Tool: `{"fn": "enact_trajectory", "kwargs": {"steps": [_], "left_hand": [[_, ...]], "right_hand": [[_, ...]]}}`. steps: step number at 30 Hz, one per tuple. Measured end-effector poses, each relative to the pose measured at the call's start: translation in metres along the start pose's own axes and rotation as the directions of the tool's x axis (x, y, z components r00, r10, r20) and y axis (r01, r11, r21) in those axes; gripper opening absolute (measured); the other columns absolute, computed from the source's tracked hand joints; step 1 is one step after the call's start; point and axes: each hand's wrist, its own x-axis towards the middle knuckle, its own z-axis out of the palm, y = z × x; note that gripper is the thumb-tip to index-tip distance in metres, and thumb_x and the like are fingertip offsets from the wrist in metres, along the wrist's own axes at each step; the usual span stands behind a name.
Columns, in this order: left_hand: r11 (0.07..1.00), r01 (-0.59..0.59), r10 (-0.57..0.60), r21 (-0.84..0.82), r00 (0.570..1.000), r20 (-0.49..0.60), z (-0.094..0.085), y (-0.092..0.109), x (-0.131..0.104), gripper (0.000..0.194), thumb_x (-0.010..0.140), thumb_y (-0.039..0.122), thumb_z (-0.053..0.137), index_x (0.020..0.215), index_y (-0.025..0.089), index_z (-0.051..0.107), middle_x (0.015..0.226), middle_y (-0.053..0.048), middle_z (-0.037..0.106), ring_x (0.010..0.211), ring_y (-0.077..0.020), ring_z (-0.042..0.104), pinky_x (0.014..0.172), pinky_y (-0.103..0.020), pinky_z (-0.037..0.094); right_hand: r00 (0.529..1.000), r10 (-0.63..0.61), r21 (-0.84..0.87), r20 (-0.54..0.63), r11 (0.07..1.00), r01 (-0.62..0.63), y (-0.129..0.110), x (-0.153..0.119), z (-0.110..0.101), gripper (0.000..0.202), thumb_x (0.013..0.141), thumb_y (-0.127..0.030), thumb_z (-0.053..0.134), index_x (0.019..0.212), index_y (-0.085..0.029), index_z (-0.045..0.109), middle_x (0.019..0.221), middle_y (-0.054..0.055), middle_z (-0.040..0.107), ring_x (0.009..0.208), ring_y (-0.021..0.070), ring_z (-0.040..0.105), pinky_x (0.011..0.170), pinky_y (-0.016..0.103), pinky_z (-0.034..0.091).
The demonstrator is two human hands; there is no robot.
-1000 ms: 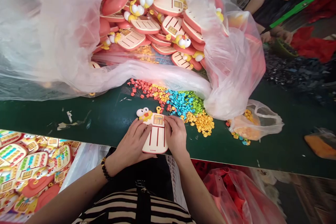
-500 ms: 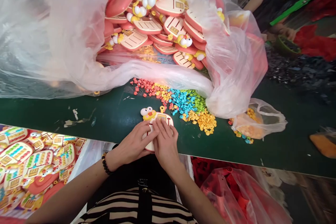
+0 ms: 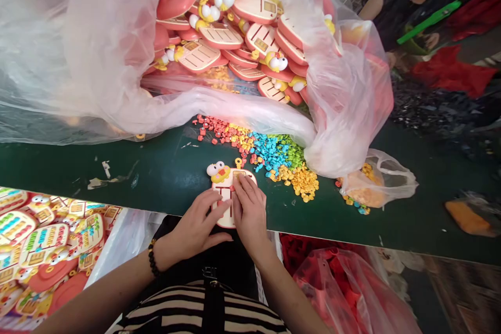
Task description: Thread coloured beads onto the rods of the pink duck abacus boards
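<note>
A cream toy board (image 3: pixel 225 219) with dark slots, a pink rim and a yellow duck head with big white eyes lies on the table near its front edge. My left hand (image 3: pixel 198 222) is at the board's lower left, fingers spread and thumb apart, the fingertips over its edge. My right hand (image 3: pixel 250 206) reaches over the board's right side, its fingers close together. At its thumb and index finger shows a small red bead (image 3: pixel 231 188), at the top of a slot. The right hand hides part of the board. Loose red, blue, green and yellow beads (image 3: pixel 274 154) lie behind it.
A large clear plastic bag (image 3: pixel 109 99) full of similar boards fills the back of the table (image 3: pixel 164 167). Finished-looking boards with coloured beads (image 3: pixel 43 240) are heaped at the lower left. A small bag (image 3: pixel 364 188) sits right. Another person works at the upper right.
My left hand has drawn down and left, its fingers spreading, so more of the board shows. A red bead now shows by my right fingertips. The view has shifted slightly.
</note>
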Motion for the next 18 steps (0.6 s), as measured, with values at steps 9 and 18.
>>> {"fn": "enact_trajectory", "kwargs": {"steps": [9, 18], "left_hand": [[0.972, 0.227, -0.231, -0.064, 0.970, -0.071, 0.001, 0.001, -0.002, 0.081, 0.084, 0.027, 0.063, 0.149, 0.024, 0.015, 0.135, -0.016, 0.041, 0.126, -0.0286, 0.047, 0.101, -0.047, 0.047], [0.987, 0.130, -0.138, 0.093, 0.987, 0.083, -0.011, -0.006, 0.008, 0.083, 0.081, 0.045, 0.066, 0.147, 0.016, 0.024, 0.142, -0.020, 0.042, 0.137, -0.0340, 0.034, 0.110, -0.055, 0.034]], "right_hand": [[0.967, -0.210, 0.202, 0.147, 0.963, 0.179, -0.020, 0.005, -0.004, 0.048, 0.091, -0.011, 0.039, 0.138, -0.016, 0.047, 0.138, 0.012, 0.054, 0.135, 0.0215, 0.043, 0.105, 0.042, 0.040], [0.998, -0.061, 0.057, 0.015, 0.997, 0.060, 0.065, 0.074, -0.028, 0.028, 0.094, -0.021, 0.045, 0.101, -0.024, 0.072, 0.103, 0.006, 0.072, 0.095, 0.0224, 0.064, 0.084, 0.038, 0.050]]}}
